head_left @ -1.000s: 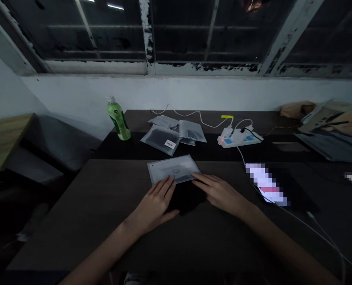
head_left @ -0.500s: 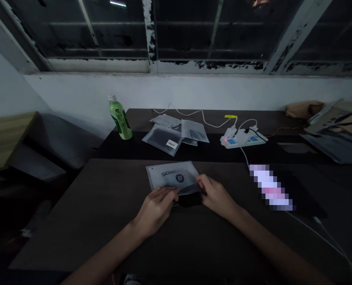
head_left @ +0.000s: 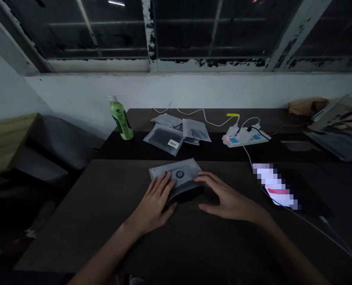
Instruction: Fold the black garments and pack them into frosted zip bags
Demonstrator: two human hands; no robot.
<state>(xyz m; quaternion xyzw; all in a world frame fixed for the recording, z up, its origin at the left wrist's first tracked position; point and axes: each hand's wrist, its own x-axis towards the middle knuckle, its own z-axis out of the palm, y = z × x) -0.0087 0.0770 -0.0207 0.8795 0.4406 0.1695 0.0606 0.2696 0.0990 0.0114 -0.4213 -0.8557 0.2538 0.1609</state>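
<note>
A frosted pouch (head_left: 188,168) with dark printing lies on the dark table, and something black shows at its near edge. My left hand (head_left: 156,202) rests on the pouch's left part with fingers spread and the thumb on the near side. At the pouch's right edge, my right hand (head_left: 226,198) touches the surface with its fingertips, thumb and fingers apart. Neither hand is closed round anything.
Several frosted pouches (head_left: 164,138), one with a barcode label, lie farther back. A green bottle (head_left: 121,120) stands to their left. Right of them are a white power strip (head_left: 245,137) with cables and a lit, blurred screen (head_left: 272,184). Bags (head_left: 339,114) lie at far right.
Both hands have loosened from their closed hold on the pouch's near edge. The left fingers now spread over the pouch, and the right thumb has moved away from its fingers.
</note>
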